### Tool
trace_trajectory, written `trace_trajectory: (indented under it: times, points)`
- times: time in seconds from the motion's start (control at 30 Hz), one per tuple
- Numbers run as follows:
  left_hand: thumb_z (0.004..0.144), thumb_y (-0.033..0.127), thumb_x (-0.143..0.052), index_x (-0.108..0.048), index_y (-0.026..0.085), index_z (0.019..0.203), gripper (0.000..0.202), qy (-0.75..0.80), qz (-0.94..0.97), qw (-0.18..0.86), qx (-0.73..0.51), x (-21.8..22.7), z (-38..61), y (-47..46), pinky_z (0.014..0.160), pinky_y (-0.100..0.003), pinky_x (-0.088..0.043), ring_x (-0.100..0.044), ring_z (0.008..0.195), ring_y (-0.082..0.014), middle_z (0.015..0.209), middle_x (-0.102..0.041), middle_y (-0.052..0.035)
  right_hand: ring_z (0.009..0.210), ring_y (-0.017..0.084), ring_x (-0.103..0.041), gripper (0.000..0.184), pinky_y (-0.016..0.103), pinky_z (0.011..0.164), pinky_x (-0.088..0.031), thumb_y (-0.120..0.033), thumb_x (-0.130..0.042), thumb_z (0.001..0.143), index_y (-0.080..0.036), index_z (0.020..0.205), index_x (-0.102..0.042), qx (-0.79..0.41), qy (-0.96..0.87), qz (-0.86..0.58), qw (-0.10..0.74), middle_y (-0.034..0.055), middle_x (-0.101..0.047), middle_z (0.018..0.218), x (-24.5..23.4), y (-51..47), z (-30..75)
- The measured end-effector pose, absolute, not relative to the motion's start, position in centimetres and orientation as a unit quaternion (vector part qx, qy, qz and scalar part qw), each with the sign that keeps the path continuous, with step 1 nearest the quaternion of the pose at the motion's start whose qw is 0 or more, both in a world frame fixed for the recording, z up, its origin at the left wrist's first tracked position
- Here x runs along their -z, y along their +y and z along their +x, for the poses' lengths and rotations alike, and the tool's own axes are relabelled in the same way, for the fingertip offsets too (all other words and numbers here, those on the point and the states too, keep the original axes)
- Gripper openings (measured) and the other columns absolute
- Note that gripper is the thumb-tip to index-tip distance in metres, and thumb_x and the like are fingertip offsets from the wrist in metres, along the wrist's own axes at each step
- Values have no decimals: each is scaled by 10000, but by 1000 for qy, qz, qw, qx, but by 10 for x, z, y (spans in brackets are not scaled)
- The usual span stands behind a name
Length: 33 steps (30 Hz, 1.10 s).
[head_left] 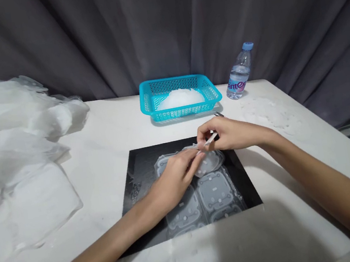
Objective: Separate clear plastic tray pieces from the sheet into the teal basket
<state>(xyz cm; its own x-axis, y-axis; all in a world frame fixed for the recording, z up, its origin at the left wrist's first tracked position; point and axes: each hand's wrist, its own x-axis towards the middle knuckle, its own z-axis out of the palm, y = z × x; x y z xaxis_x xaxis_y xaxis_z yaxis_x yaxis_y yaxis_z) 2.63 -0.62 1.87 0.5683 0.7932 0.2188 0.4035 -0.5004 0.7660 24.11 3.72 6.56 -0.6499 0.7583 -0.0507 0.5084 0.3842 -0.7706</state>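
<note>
A clear plastic tray of square moulded cells [215, 191] lies on a black mat [136, 177] in the middle of the white table. My left hand [174, 178] rests on the tray's upper part, fingertips pressing a loose clear plastic piece [209, 163]. My right hand [225, 133] hovers just behind it, pinching a thin white stick-like tool [211, 138] whose tip points down at that piece. What lies under my left palm is hidden.
A turquoise basket [212, 91] with a heap of white pieces stands at the back. A water bottle [239, 73] stands to its right. Crumpled clear plastic sheeting [13, 149] piles up at the left. Small clear scraps [271, 115] lie at the right. A dark curtain hangs behind.
</note>
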Motion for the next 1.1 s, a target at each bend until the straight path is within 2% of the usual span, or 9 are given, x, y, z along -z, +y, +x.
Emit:
trace_trajectory:
  times: [0.1,0.2,0.33,0.47,0.5,0.63,0.87,0.93,1.1]
  points:
    - [1051,198,-497,-707,197,1003,216,339,867,267,-249,-17,26,-7,734,-310,-492,-655,738,-207,877,-716,-56,734,161,-578,58,280,663,-381,-185,-695,836,-174,782,-676,-362,-832,-401,127,4,-678,769,-70,32,241]
    - [983,26,-426,-698,145,1106,321,303,921,128,-208,-12,32,-20,849,-395,-528,-714,919,-288,1026,-744,-151,717,169,-563,104,286,642,-328,-213,-716,815,-193,742,-644,-293,-839,-449,89,-3,-641,721,-70,26,237]
    - [1000,16,-381,-697,120,1087,344,219,951,15,-219,-5,44,-49,824,-372,-540,-722,878,-273,970,-750,-154,739,196,-557,145,295,642,-285,-201,-683,823,-195,712,-590,-186,-799,-557,131,39,-646,759,-51,33,235]
    - [1061,113,-399,-655,186,1069,266,272,926,129,-229,-7,34,-46,751,-335,-521,-694,819,-235,919,-725,-78,707,176,-547,163,279,640,-305,-215,-641,885,-194,737,-577,-243,-776,-560,162,16,-624,736,-33,49,242]
    - [1086,182,-426,-637,195,1014,223,312,907,169,-225,-9,29,-40,697,-316,-497,-672,744,-212,867,-701,-50,702,170,-546,178,276,642,-317,-251,-637,913,-191,754,-583,-271,-777,-544,165,10,-623,738,-32,51,244]
    - [1092,321,-505,-643,211,967,216,360,854,286,-243,-19,15,-17,710,-281,-471,-645,714,-166,864,-700,-16,764,173,-587,292,279,681,-386,-451,-604,1001,-176,923,-666,-391,-771,-471,173,23,-690,828,-45,49,253]
    - [1024,250,-632,-715,214,1017,91,321,850,258,-329,-21,14,-20,763,-273,-510,-686,798,-178,905,-743,-31,763,157,-559,389,280,679,-398,-546,-692,949,-164,953,-765,-486,-787,-378,42,16,-679,839,-67,42,274]
    - [1022,224,-634,-719,212,1021,86,305,857,239,-339,-21,14,-21,769,-269,-518,-696,804,-175,905,-748,-34,779,157,-566,395,280,688,-407,-548,-700,944,-165,1005,-775,-504,-785,-358,37,18,-691,863,-68,43,277]
    - [1021,217,-626,-731,212,1018,105,310,861,221,-336,-23,14,-21,775,-282,-537,-704,798,-178,905,-755,-44,710,141,-490,448,282,631,-367,-600,-668,948,-168,868,-755,-472,-795,-379,39,6,-623,779,-70,42,283]
